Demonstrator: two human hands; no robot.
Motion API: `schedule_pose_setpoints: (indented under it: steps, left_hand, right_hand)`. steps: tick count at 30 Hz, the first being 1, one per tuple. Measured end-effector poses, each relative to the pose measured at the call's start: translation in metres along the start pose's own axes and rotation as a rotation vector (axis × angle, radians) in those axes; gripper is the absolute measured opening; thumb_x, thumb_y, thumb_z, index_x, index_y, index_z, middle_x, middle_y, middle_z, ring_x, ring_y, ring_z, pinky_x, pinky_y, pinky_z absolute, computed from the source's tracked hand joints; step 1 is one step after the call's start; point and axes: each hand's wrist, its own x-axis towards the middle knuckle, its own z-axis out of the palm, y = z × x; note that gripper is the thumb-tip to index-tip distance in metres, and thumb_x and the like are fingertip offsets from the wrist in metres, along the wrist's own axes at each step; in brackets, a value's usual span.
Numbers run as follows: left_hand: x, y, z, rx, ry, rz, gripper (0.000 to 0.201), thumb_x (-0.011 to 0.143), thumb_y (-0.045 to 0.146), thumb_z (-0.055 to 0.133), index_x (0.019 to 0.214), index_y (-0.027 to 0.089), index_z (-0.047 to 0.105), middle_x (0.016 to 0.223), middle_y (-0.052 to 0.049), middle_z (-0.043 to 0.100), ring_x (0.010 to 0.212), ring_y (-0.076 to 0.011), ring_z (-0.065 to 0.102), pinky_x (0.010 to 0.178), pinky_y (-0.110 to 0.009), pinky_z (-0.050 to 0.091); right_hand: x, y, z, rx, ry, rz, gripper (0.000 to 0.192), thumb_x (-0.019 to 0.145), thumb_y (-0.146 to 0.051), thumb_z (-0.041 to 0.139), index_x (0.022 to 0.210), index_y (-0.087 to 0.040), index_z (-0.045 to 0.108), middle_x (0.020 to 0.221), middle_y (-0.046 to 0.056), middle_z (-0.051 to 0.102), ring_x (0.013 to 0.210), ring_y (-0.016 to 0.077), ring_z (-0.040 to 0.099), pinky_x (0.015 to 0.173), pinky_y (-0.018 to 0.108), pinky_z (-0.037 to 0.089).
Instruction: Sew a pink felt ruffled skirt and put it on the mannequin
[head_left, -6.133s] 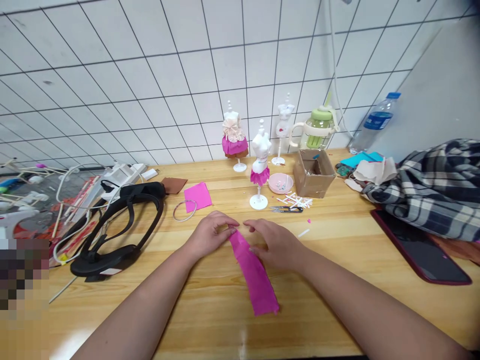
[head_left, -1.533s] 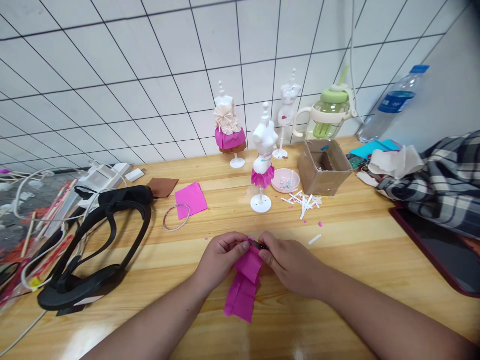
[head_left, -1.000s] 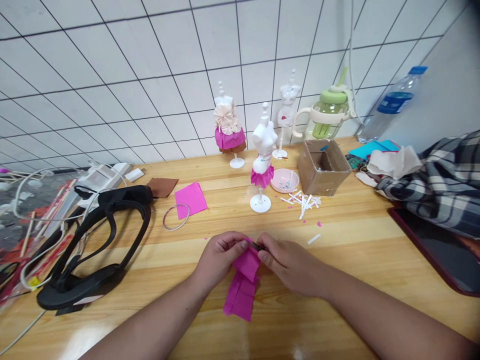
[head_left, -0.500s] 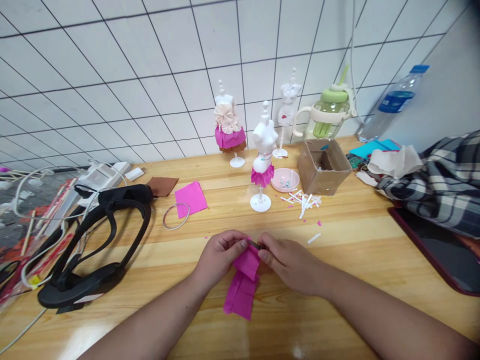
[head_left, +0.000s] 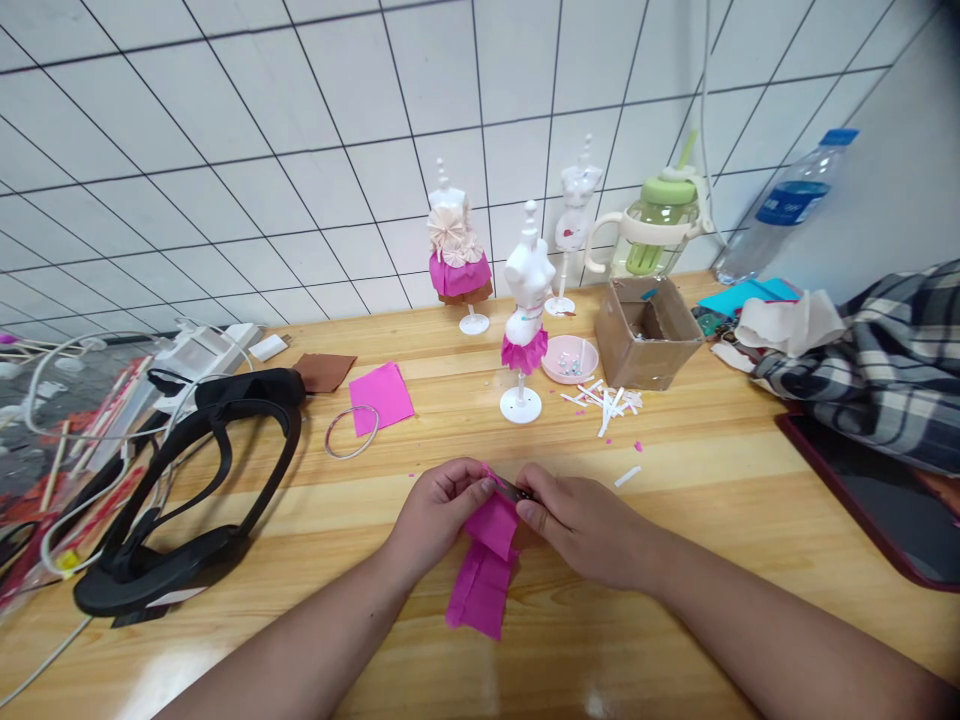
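In the middle of the head view, my left hand [head_left: 444,503] pinches the top edge of a folded piece of bright pink crepe paper or cloth [head_left: 482,590] between thumb and fingers. The piece hangs in two overlapping panels down to the table. My right hand [head_left: 574,520] is closed around small scissors [head_left: 511,488]; their dark blades lie at the pink top edge, beside my left thumb. The grip of the scissors is hidden in my fingers. Beyond my hands stands a white mini dress form [head_left: 529,275] with a ruffled pink skirt [head_left: 525,352].
Two more dress forms [head_left: 455,235] [head_left: 576,205] stand near the wall. A pink dish [head_left: 570,360], paper strips [head_left: 611,405], a cardboard box [head_left: 649,340] and a jug [head_left: 660,225] are at right. Pink sheet [head_left: 386,398], ring [head_left: 351,432] and black headset frame [head_left: 217,470] lie left.
Around the pink top edge, slightly more of the scissor blades and of the pink material shows between my hands. Both hands keep nearly the same place, and the objects around them stay put.
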Motion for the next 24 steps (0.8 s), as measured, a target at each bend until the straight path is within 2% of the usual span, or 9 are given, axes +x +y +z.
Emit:
schedule_pose_setpoints:
  steps: [13,24]
  left_hand:
    - [-0.0001,-0.0023,0.0002,0.055,-0.054,0.051,0.021,0.071,0.037,0.078,0.078,0.017,0.073,0.075,-0.002,0.073,0.066,-0.0126,0.060,0.064,-0.022,0.046]
    - [0.0004,-0.0039,-0.0013,0.023,-0.076,0.033,0.020,0.073,0.036,0.078,0.081,0.018,0.076,0.078,-0.002,0.075,0.067,-0.0116,0.061,0.064,-0.020,0.045]
  right_hand:
    - [-0.0005,0.0014,0.0012,-0.016,0.015,-0.013,0.023,0.100,-0.040,0.031,0.099,-0.021,0.045,0.093,0.007,0.067,0.084,0.0212,0.060,0.067,0.029,0.033]
    - [-0.0003,0.0019,0.0052,0.037,0.029,-0.052,0.021,0.101,-0.039,0.029,0.097,-0.022,0.041,0.089,0.004,0.064,0.079,0.0191,0.059,0.066,0.029,0.033]
